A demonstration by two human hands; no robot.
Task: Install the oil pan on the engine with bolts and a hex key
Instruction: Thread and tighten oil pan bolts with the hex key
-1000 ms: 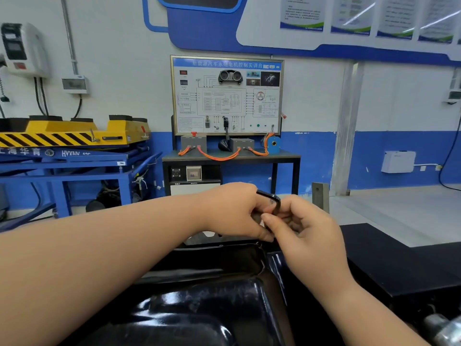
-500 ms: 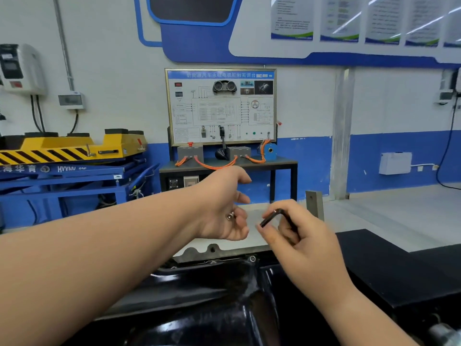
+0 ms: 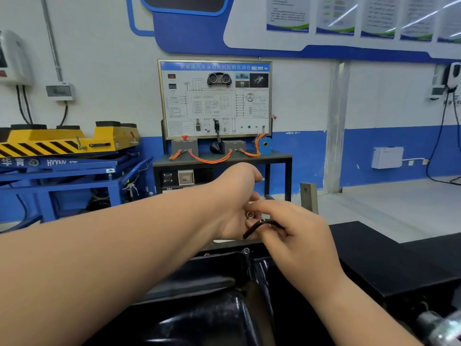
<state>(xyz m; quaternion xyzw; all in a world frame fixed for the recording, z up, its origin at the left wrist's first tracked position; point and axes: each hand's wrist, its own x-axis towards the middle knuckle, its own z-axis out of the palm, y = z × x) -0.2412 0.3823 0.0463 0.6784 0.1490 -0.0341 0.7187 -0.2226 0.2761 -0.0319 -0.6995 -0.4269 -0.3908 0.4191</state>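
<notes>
The left hand [image 3: 234, 203] curls around a small bolt [image 3: 249, 215] above the glossy black oil pan [image 3: 199, 308]. The right hand [image 3: 301, 236] grips the hex key [image 3: 259, 227], its forefinger touching the bolt. The left forearm [image 3: 99, 258] hides much of the pan. Behind stand a training board [image 3: 214, 98] on its counter [image 3: 277, 155] and a yellow lift [image 3: 62, 141].

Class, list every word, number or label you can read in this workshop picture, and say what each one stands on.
"新能源汽车永磁电机控制实训台": blue header strip of the training board.
"华育": front beam of the blue lift frame, at its left end.
"HVYNV 12…": the same beam; blurred, so the letters are uncertain.
Small labels on the training board's diagram: too small to read.
Wall posters: text too small to read.
</notes>
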